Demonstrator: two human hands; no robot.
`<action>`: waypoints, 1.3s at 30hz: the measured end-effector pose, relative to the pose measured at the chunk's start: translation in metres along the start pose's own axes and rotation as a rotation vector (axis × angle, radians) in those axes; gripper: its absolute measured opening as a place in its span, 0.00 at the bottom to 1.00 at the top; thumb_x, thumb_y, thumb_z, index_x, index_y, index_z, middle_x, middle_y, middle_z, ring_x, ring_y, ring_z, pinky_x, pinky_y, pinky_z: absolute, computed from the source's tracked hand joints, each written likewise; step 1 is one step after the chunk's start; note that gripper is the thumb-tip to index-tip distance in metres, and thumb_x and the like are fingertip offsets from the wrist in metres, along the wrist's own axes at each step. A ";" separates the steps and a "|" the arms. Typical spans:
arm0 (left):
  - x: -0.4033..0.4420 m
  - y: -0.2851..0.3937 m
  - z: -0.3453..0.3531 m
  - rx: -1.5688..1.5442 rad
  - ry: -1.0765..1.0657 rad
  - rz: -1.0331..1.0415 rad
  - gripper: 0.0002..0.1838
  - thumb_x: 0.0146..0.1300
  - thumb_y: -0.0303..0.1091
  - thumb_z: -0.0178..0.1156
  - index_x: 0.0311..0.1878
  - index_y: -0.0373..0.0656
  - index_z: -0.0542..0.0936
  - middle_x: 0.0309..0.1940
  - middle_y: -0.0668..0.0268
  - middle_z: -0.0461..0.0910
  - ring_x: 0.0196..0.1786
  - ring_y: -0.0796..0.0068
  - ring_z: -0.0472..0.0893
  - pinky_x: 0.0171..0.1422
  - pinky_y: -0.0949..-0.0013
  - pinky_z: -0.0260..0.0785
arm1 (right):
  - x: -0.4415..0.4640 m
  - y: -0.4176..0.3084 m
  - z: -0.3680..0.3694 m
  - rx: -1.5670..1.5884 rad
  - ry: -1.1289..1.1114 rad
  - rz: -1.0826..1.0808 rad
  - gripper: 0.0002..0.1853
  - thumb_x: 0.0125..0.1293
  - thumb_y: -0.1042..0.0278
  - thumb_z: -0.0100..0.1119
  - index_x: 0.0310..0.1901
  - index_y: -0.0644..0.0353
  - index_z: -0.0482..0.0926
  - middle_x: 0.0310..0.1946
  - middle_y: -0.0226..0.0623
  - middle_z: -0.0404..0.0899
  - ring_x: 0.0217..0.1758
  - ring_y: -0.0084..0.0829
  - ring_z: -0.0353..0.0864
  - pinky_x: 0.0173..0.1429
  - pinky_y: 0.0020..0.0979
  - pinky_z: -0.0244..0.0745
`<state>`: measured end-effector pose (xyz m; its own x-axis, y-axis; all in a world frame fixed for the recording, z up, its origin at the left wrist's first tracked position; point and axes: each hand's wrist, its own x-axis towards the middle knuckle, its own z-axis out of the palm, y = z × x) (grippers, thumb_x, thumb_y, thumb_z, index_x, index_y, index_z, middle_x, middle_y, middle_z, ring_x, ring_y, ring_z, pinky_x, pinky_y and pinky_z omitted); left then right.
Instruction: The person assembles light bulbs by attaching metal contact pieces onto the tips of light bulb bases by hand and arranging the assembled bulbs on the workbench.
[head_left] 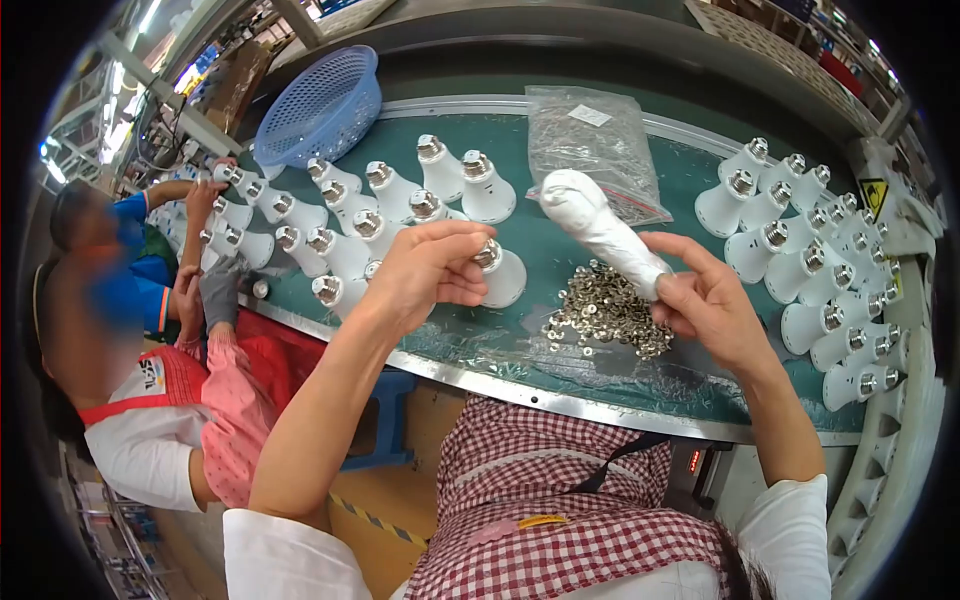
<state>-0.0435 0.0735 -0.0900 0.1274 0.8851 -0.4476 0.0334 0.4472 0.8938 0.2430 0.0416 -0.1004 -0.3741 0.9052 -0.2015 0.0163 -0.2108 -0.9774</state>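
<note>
My left hand (437, 265) is closed, thumb and forefinger pinched at the metal screw cap of a white LED bulb (507, 281) that stands cap up on the green bench. Whatever lies between those fingertips is too small to make out. My right hand (700, 300) grips the lower end of a thick stick-like tool wrapped in white (605, 228), its rounded head tilted up and left. Beneath that tool lies a heap of small metal contacts (600, 310), just left of my right fingers.
Several white bulbs stand left (350, 205) and right (780, 250) on the bench (440, 345). A clear plastic bag of metal pins (590, 140) lies at the back, with a blue basket (325, 105) at back left. A co-worker (150, 400) sits at left, among others' arms.
</note>
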 end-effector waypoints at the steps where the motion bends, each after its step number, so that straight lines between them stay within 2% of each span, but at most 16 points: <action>1: 0.000 -0.001 0.000 0.012 -0.003 0.008 0.14 0.62 0.35 0.56 0.47 0.38 0.77 0.22 0.68 0.78 0.24 0.78 0.80 0.30 0.74 0.77 | 0.002 -0.005 0.005 -0.088 -0.011 -0.048 0.20 0.65 0.69 0.50 0.59 0.57 0.67 0.21 0.28 0.72 0.22 0.11 0.64 0.24 0.15 0.57; 7: -0.010 -0.021 0.008 0.043 -0.001 0.222 0.24 0.59 0.34 0.60 0.56 0.34 0.69 0.21 0.67 0.77 0.24 0.79 0.78 0.29 0.76 0.74 | 0.012 -0.018 0.031 -0.493 0.039 -0.281 0.22 0.61 0.73 0.53 0.58 0.55 0.69 0.24 0.34 0.75 0.26 0.20 0.73 0.34 0.23 0.69; 12: 0.001 -0.045 0.014 0.235 0.094 0.345 0.29 0.55 0.35 0.64 0.58 0.32 0.68 0.16 0.68 0.76 0.19 0.84 0.74 0.24 0.79 0.66 | 0.023 -0.027 0.046 -0.780 0.134 -0.819 0.24 0.58 0.74 0.56 0.58 0.51 0.70 0.27 0.43 0.76 0.25 0.36 0.75 0.32 0.31 0.71; 15: 0.004 -0.050 0.012 0.258 0.112 0.323 0.27 0.55 0.31 0.64 0.57 0.31 0.68 0.17 0.69 0.75 0.20 0.83 0.74 0.24 0.80 0.67 | 0.022 -0.027 0.049 -1.220 0.108 -0.597 0.23 0.58 0.74 0.56 0.57 0.49 0.72 0.24 0.41 0.75 0.25 0.39 0.75 0.30 0.34 0.71; 19: 0.006 -0.046 0.011 0.265 0.114 0.358 0.25 0.55 0.31 0.64 0.55 0.32 0.70 0.18 0.70 0.74 0.20 0.84 0.73 0.24 0.80 0.67 | 0.025 -0.030 0.050 -0.985 0.177 -0.767 0.23 0.57 0.72 0.57 0.56 0.46 0.72 0.22 0.41 0.72 0.23 0.40 0.75 0.27 0.36 0.70; 26: 0.007 -0.052 0.008 0.321 0.132 0.412 0.23 0.53 0.29 0.65 0.52 0.33 0.73 0.19 0.71 0.74 0.21 0.87 0.72 0.25 0.82 0.64 | 0.016 -0.029 0.048 -1.129 0.202 -0.638 0.24 0.57 0.71 0.57 0.58 0.47 0.71 0.24 0.43 0.74 0.24 0.41 0.75 0.29 0.37 0.71; 27: 0.009 -0.052 0.006 0.328 0.143 0.423 0.23 0.53 0.29 0.65 0.52 0.33 0.73 0.19 0.71 0.74 0.21 0.87 0.72 0.25 0.82 0.64 | 0.019 -0.026 0.041 -0.988 0.225 -0.757 0.25 0.58 0.75 0.56 0.58 0.48 0.70 0.28 0.44 0.77 0.25 0.33 0.77 0.31 0.30 0.71; 29: 0.010 -0.055 0.008 0.387 0.171 0.473 0.22 0.52 0.28 0.65 0.52 0.36 0.74 0.20 0.71 0.75 0.22 0.86 0.72 0.26 0.80 0.64 | -0.003 -0.043 0.034 -0.761 0.283 -0.450 0.24 0.59 0.78 0.53 0.59 0.52 0.70 0.33 0.40 0.80 0.28 0.22 0.74 0.33 0.23 0.68; 31: -0.005 -0.037 0.026 0.405 0.165 0.504 0.24 0.51 0.28 0.65 0.53 0.38 0.74 0.21 0.70 0.76 0.23 0.84 0.73 0.28 0.78 0.67 | -0.021 -0.031 0.016 -0.707 0.433 -0.482 0.23 0.59 0.81 0.51 0.58 0.58 0.70 0.33 0.33 0.79 0.29 0.17 0.69 0.32 0.20 0.65; 32: 0.001 -0.044 0.041 0.132 0.068 0.558 0.25 0.51 0.30 0.65 0.54 0.39 0.73 0.22 0.67 0.78 0.25 0.84 0.74 0.29 0.76 0.68 | -0.027 -0.014 0.000 -0.658 0.512 -0.510 0.23 0.60 0.80 0.50 0.59 0.63 0.68 0.38 0.32 0.78 0.28 0.18 0.69 0.31 0.20 0.64; 33: 0.002 -0.040 0.049 0.289 0.063 0.618 0.25 0.50 0.32 0.65 0.53 0.39 0.73 0.23 0.64 0.79 0.26 0.84 0.75 0.30 0.75 0.69 | -0.038 0.002 -0.017 -0.611 0.536 -0.494 0.23 0.61 0.79 0.49 0.60 0.65 0.66 0.45 0.34 0.76 0.29 0.17 0.69 0.31 0.19 0.63; 34: -0.006 -0.029 0.066 0.211 -0.001 0.656 0.26 0.47 0.34 0.66 0.52 0.39 0.74 0.22 0.61 0.79 0.24 0.79 0.76 0.30 0.72 0.69 | -0.057 0.010 -0.039 -0.540 0.485 -0.355 0.23 0.62 0.78 0.47 0.61 0.65 0.65 0.50 0.35 0.74 0.29 0.15 0.68 0.31 0.17 0.62; 35: 0.004 -0.029 0.085 0.373 -0.048 0.768 0.24 0.44 0.34 0.65 0.48 0.40 0.75 0.20 0.58 0.77 0.23 0.74 0.77 0.30 0.69 0.69 | -0.070 0.013 -0.047 -0.289 0.416 -0.363 0.23 0.62 0.79 0.46 0.61 0.65 0.65 0.51 0.40 0.74 0.35 0.25 0.76 0.38 0.23 0.69; 36: 0.003 -0.025 0.109 0.358 -0.131 0.766 0.23 0.41 0.34 0.65 0.44 0.40 0.76 0.18 0.56 0.76 0.22 0.68 0.77 0.30 0.67 0.69 | -0.075 0.028 -0.053 -0.266 0.597 -0.417 0.26 0.63 0.73 0.49 0.64 0.63 0.60 0.50 0.42 0.73 0.45 0.23 0.74 0.39 0.17 0.65; 38: 0.037 -0.050 0.164 0.314 -0.231 0.921 0.23 0.37 0.38 0.68 0.40 0.42 0.76 0.26 0.53 0.78 0.30 0.53 0.79 0.34 0.61 0.70 | -0.108 0.039 -0.065 -0.415 0.569 -0.287 0.25 0.60 0.72 0.53 0.61 0.64 0.65 0.35 0.40 0.76 0.30 0.31 0.74 0.33 0.27 0.68; 39: 0.050 -0.059 0.189 0.367 -0.237 0.998 0.22 0.36 0.37 0.68 0.39 0.43 0.76 0.29 0.52 0.79 0.35 0.50 0.78 0.38 0.58 0.70 | -0.119 0.046 -0.068 -0.458 0.558 -0.312 0.26 0.58 0.75 0.52 0.61 0.63 0.65 0.32 0.35 0.73 0.28 0.25 0.69 0.31 0.24 0.65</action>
<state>0.1481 0.0667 -0.1597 0.4481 0.7632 0.4655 0.0983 -0.5596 0.8229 0.3510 -0.0506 -0.1261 0.0947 0.9747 0.2025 0.4131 0.1466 -0.8988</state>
